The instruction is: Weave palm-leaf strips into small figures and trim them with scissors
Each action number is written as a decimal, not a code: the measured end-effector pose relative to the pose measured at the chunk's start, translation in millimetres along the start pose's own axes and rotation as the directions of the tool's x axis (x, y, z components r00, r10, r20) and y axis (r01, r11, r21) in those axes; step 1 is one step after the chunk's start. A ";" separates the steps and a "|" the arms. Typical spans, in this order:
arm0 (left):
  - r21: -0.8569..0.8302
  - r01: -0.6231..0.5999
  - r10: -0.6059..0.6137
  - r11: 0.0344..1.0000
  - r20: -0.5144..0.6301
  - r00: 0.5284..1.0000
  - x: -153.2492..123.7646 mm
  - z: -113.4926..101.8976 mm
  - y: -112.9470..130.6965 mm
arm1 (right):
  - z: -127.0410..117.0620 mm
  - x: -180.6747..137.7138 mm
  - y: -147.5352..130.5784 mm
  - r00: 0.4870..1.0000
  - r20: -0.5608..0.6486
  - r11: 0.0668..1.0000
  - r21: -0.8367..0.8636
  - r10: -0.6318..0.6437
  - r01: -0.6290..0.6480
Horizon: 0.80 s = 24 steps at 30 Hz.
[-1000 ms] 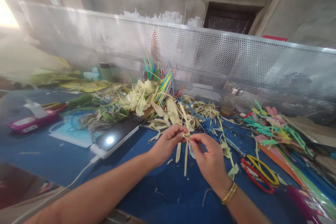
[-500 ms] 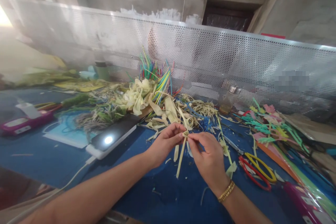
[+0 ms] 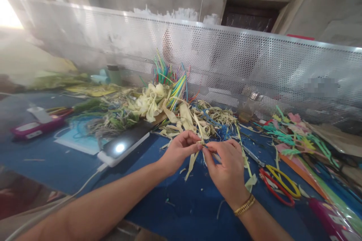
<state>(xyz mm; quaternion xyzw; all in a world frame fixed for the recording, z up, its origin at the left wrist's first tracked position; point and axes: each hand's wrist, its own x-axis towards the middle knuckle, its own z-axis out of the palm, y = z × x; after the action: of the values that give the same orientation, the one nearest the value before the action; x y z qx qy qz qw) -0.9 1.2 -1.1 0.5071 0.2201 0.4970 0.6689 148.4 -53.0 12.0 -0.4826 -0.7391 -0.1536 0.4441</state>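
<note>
My left hand [image 3: 178, 150] and my right hand [image 3: 226, 169] meet over the blue table [image 3: 181, 211], both pinching a pale yellow leaf strip [image 3: 191, 162] folded into a small knot between the fingertips. The strip's loose ends hang down toward the table below my left hand. A gold bracelet [image 3: 244, 205] sits on my right wrist. Just beyond my hands lies a heap of pale leaf strips [image 3: 181, 116].
A phone with a lit screen [image 3: 124, 145] lies to the left with a white cable. Red and yellow scissors [image 3: 278, 186] lie to the right. Coloured straws [image 3: 169, 79] stand behind the heap, green and pink woven pieces [image 3: 296, 135] at right, a perforated metal screen [image 3: 254, 67] along the back.
My right hand has curled further over the knot and the strip's hanging ends have swung left and shortened. Both hands stay together at the same spot.
</note>
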 end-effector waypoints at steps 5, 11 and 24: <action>-0.100 0.040 -0.049 0.994 -0.085 0.995 0.3 1.2 -1.8 | -5.2 0.5 -1.2 0.976 0.063 0.954 -0.205 -0.209 0.218; -0.183 0.085 -0.112 0.979 -0.143 0.983 -1.7 4.8 -0.2 | -0.7 -4.2 -3.1 0.967 0.044 0.894 -0.371 -0.252 0.250; -0.185 0.082 -0.101 0.979 -0.091 0.991 -3.9 7.4 -1.9 | -5.0 -2.8 -7.6 0.975 0.037 0.902 -0.374 -0.217 0.215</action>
<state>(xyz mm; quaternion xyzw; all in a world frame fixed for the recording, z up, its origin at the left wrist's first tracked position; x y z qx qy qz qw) 4.2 -5.6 -0.8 0.4083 0.2304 0.5083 0.7224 144.9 -61.6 14.0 -0.4733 -0.7434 -0.3422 0.3258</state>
